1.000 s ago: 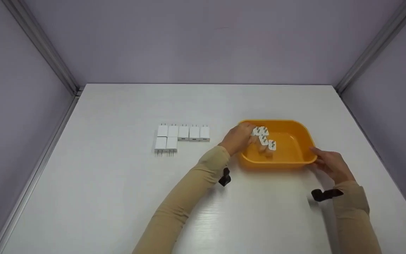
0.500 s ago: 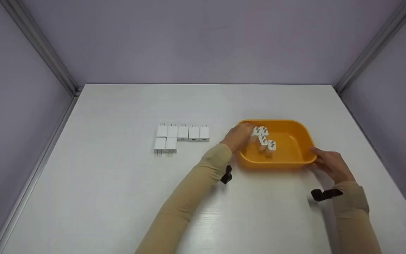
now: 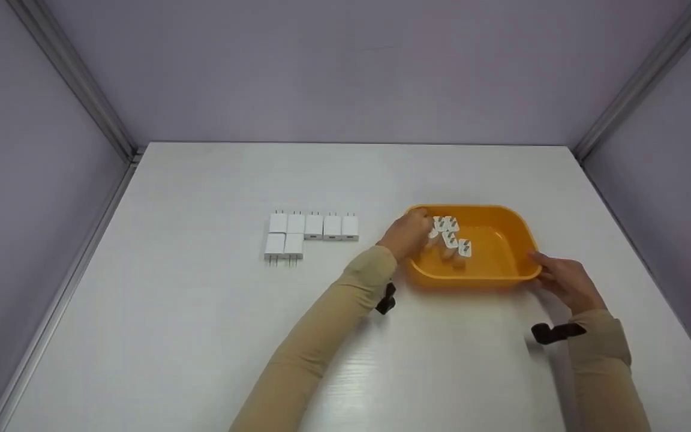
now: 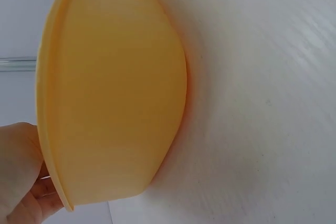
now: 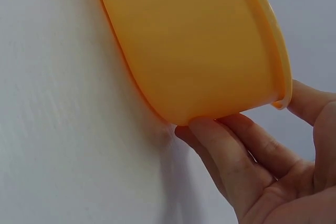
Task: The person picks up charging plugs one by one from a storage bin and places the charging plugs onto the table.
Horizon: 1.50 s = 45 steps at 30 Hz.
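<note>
An orange plastic tray (image 3: pixel 495 240) stands on the white table, several white charger plugs (image 3: pixel 464 248) upright inside it with their prongs up. Over the tray's left rim reaches my left hand (image 3: pixel 406 233), its fingers inside, close to a tilted charger plug (image 3: pixel 432 236). Its fingertips are hidden, so whether it pinches that plug is unclear. In the left wrist view the left hand (image 4: pixel 21 171) bends over the tray's rim (image 4: pixel 44 103). My right hand (image 3: pixel 567 281) grips the tray's right front corner; the right wrist view shows its thumb (image 5: pixel 307 100) at the rim and fingers (image 5: pixel 226 150) against the wall.
Left of the tray, several more charger plugs (image 3: pixel 314 226) lie side by side in a row, with two (image 3: pixel 284 245) in front of its left end. Pale walls (image 3: pixel 345 72) enclose the table (image 3: pixel 201 336) at the back and both sides.
Inside the tray, the plug by my left fingers now shows lower and tilted, apart from the two beside it. The left fingers have shifted slightly. My right hand and the tray hold their place.
</note>
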Tool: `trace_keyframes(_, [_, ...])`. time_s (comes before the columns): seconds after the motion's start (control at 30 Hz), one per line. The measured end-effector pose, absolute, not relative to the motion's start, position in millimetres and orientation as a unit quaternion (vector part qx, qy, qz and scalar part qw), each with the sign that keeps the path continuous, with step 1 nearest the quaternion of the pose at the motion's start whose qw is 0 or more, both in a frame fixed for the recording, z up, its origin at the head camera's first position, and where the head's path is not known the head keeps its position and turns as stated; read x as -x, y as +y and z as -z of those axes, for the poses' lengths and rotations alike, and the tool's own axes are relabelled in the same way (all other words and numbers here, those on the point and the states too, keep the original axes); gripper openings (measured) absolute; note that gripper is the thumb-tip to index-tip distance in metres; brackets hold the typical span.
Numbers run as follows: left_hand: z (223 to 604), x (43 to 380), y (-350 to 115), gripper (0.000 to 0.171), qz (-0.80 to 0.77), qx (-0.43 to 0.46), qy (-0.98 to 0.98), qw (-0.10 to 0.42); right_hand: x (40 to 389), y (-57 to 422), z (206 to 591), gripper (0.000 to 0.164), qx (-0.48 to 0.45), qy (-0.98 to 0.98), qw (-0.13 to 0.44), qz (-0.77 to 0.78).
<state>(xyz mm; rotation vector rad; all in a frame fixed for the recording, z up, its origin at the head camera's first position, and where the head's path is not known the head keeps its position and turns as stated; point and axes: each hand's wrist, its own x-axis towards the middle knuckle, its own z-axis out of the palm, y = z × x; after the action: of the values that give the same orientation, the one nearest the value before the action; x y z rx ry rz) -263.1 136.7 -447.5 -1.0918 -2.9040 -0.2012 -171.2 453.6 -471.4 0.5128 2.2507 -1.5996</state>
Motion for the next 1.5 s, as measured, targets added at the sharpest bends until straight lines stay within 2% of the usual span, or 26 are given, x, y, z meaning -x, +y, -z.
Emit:
trace_keyframes(0.13, [448.9,262.9,135.3,0.026,0.051,0.358,-0.932,0.028,171.9,452.4,471.1,0.064,-0.183,0.769,0.165,0.59])
trace_keyframes(0.37, [454.5,261.0,136.4,0.025,0.033,0.357,-0.931,0.067,173.9,448.3,469.0,0.082,-0.192,0.769,0.174,0.585])
trace_keyframes(0.63, [456.5,259.3,141.9,0.033,0.046,0.331,-0.942,-0.004,173.8,448.6,469.4,0.082,-0.195,0.771,0.174,0.581])
trace_keyframes(0.87, [455.3,261.4,144.2,0.029,0.053,0.329,-0.942,-0.038,172.1,450.4,469.5,0.066,-0.185,0.766,0.168,0.592])
trace_keyframes(0.93, [454.3,261.6,143.9,0.029,0.056,0.332,-0.941,-0.045,171.8,450.7,469.5,0.065,-0.183,0.769,0.167,0.589])
trace_keyframes(1.1, [452.2,261.6,142.6,0.026,0.047,0.351,-0.934,-0.043,171.0,450.8,470.2,0.073,-0.18,0.783,0.164,0.572])
trace_keyframes(1.23, [451.7,261.5,141.6,0.024,0.042,0.358,-0.932,-0.036,171.9,450.0,470.7,0.068,-0.183,0.784,0.164,0.57])
trace_keyframes(1.5, [449.8,258.5,141.0,0.024,0.024,0.376,-0.926,-0.027,174.9,447.9,470.0,0.077,-0.196,0.749,0.167,0.611])
